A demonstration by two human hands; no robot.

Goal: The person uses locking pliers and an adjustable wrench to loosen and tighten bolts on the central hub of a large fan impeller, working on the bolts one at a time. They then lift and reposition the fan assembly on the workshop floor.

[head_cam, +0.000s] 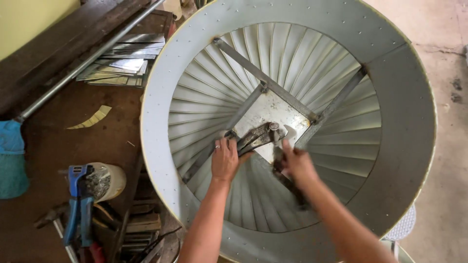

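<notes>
A large round sheet-metal fan wheel (pixel 404 122) with many curved blades fills the view. Flat metal bars cross its middle and meet at a square hub plate (pixel 265 114). My left hand (pixel 224 159) reaches inside and grips the handle of a dark metal tool (pixel 256 138) lying against the hub. My right hand (pixel 297 163) is blurred and closed around a second dark handle (pixel 291 185) that runs down toward the blades. A small round bolt or shaft end (pixel 274 126) sits at the hub between the two hands.
A brown workbench (pixel 58 146) lies left of the wheel. On it are a stack of cut metal blades (pixel 124 61), a long steel pipe (pixel 87 56), a blue cloth (pixel 12 160), a blue-handled riveter (pixel 78 204) and a cup of small parts (pixel 105 180). Concrete floor (pixel 448 73) is at the right.
</notes>
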